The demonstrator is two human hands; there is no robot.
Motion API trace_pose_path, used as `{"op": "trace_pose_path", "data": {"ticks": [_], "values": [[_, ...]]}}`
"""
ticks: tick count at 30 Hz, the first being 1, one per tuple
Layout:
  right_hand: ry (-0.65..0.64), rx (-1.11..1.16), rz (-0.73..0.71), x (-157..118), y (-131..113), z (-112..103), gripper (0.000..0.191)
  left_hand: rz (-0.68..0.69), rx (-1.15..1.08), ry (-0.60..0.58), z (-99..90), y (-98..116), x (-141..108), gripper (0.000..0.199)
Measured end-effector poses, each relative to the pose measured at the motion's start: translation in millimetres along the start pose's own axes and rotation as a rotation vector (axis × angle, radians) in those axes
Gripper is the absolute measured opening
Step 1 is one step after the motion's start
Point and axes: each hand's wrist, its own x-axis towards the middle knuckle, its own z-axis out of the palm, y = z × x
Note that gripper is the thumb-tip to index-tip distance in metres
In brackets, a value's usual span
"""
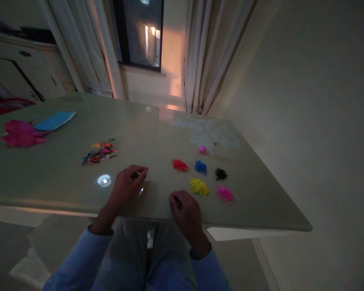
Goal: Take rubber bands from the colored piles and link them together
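Observation:
My left hand (pixel 130 182) is over the table near its front edge, thumb and forefinger pinched; whatever they hold is too small to name. To its upper left lies a mixed pile of coloured bands (pixel 99 153). My right hand (pixel 185 208) rests at the front edge with curled fingers, and its contents are hidden. Beyond and beside it are sorted piles: red (pixel 180 165), blue (pixel 201 167), black (pixel 221 174), yellow (pixel 199 187) and pink (pixel 225 193). The yellow pile is nearest to my right hand.
A round pink item (pixel 202 149) and a small clear object (pixel 216 141) lie behind the sorted piles. At the far left of the table (pixel 133 121) are a pink cloth (pixel 22 134) and a blue face mask (pixel 56 120). A wall stands on the right.

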Motion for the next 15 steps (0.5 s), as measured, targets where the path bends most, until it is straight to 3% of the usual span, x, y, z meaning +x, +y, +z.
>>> {"op": "trace_pose_path", "data": {"ticks": [6, 15], "values": [[0.002, -0.032, 0.007, 0.7, -0.3, -0.9, 0.016, 0.026, 0.143, 0.075, -35.1, -37.4, -6.7, 0.035], [-0.065, 0.118, 0.188, 15.1, -3.1, -5.1, 0.019, -0.056, -0.102, 0.077, -38.8, -39.4, -10.4, 0.028]]}}
